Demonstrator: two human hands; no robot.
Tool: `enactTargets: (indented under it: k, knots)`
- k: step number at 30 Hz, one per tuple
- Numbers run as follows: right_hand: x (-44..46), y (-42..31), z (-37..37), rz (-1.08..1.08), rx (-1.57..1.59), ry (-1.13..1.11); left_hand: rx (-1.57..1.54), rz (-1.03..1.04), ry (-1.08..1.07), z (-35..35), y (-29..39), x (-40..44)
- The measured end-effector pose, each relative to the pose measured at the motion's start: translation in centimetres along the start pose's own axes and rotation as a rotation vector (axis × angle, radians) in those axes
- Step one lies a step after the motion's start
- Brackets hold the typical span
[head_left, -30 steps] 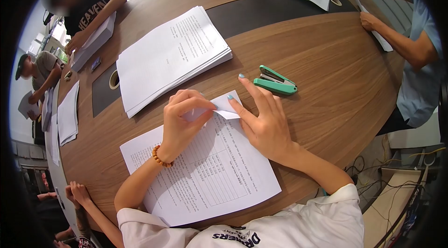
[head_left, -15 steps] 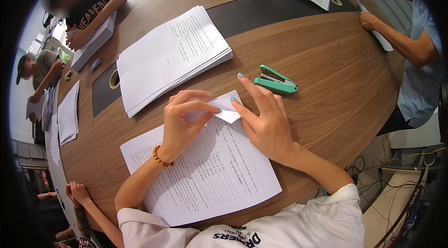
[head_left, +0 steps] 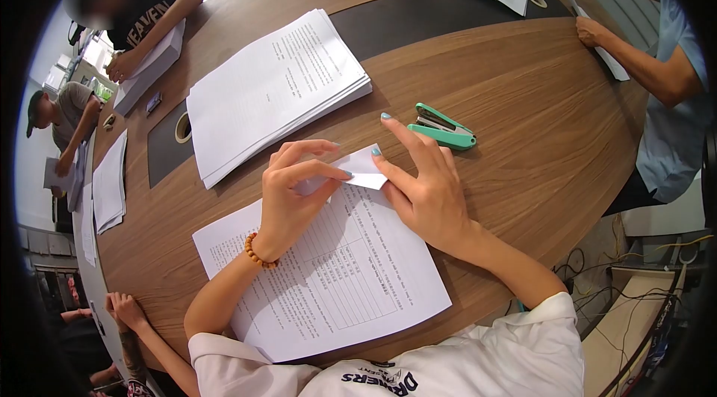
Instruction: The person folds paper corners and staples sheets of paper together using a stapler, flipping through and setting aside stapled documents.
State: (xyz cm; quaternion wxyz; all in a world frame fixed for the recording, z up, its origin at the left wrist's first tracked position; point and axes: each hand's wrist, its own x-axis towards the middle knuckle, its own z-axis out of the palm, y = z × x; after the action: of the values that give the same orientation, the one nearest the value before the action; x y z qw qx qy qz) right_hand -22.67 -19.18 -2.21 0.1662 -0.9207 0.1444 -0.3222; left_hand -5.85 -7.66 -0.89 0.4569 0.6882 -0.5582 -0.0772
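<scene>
- Left palm and curled fingers are covering part of the upper-left side of the printed paper (head_left: 336, 300) — what is sitting under them isn't showing.
- Whether one sheet or several are being handled — can't tell; the small print is staying too fine to read.
- Right hand (head_left: 432, 199) is hiding the upper-right edge of the paper and overlapping the near left end of the green stapler (head_left: 449, 138) in view; contact with it isn't clear.
- Shirt (head_left: 478, 360) and sleeves are running off the bottom of the frame; a forearm (head_left: 160, 352) at lower left is being cut off from its owner.
- Co-worker in blue (head_left: 676, 98) is getting cropped by the dark lens rim, head out of frame.
- Left hand (head_left: 287, 188), bead bracelet (head_left: 258, 251) on its wrist, is pinching the turned-up flap (head_left: 366, 180), thumb and index together on it, other fingers curling loosely.
- Right hand is spreading partly open: one fingertip is touching the flap's right end, another finger is sticking out past it; whether the thumb is gripping underneath — can't tell.
- Printed paper is lying on the wooden table (head_left: 523, 165) right before the wearer, under both hands, with the big paper stack (head_left: 269, 94) sitting beyond.
</scene>
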Motion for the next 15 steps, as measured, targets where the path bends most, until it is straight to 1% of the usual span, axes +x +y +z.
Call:
enactTargets:
  k: [1, 3, 6, 10, 13, 15]
  knots:
    - [0.02, -0.1, 0.06, 0.0, 0.0, 0.001, 0.001, 0.001, 0.0, -0.02, -0.05, -0.01]
    - [-0.03, -0.28, 0.32, -0.028, -0.072, 0.078, 0.015, 0.004, -0.015, -0.06, -0.19, -0.07]
    - [-0.1, -0.34, 0.4, -0.04, -0.074, 0.106, 0.034, -0.035, -0.05, -0.28, -0.05, -0.15]
    - [-0.08, -0.49, 0.39, -0.08, -0.156, 0.117, 0.072, -0.004, -0.057, -0.47, -0.01, -0.08]
    - [0.17, -0.68, 0.23, -0.046, -0.082, 0.173, 0.025, -0.036, -0.058, -0.49, 0.4, 0.13]
    - [0.19, -0.47, 0.67, 0.179, 0.353, 0.205, -0.116, -0.115, -0.042, -0.27, 0.71, 0.16]
